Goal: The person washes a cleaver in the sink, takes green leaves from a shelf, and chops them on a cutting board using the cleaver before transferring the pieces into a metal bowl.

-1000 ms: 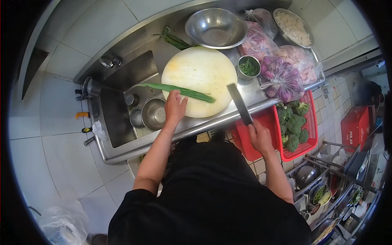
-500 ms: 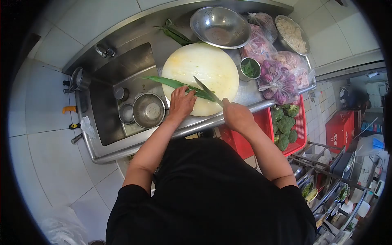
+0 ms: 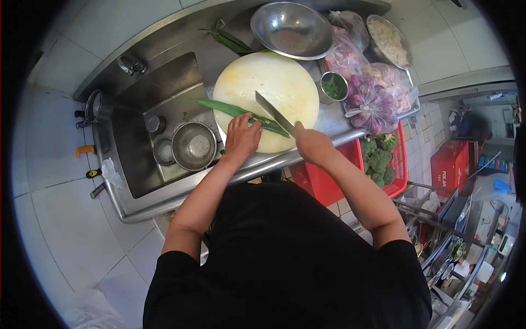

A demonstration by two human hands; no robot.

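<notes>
A long green leaf [image 3: 216, 106], like pandan, lies across the round white cutting board [image 3: 266, 74], one end reaching past the board's left edge over the sink. My left hand [image 3: 244, 137] presses down on the leaf near the board's front, its fingers bent and closed on it. In my right hand [image 3: 312, 143], wrapped round the handle, is a kitchen knife [image 3: 274, 113]. Its blade slants over the board, close to the leaf's right end. Behind the board is a bunch of similar leaves [image 3: 227, 39]. A metal cup [image 3: 333, 88] with cut green pieces stands to the right.
A metal colander [image 3: 293, 30] sits behind the board. Bags of purple onions [image 3: 370, 104] and pale meat [image 3: 346, 57] are at the right. The sink [image 3: 145, 183] holds metal pots [image 3: 194, 146]. Below the counter edge, a red basket [image 3: 404, 159] contains broccoli [image 3: 379, 160].
The knife and my right hand have shifted slightly away from me over the board. My left hand stays on the leaf. The whole view has moved a little.
</notes>
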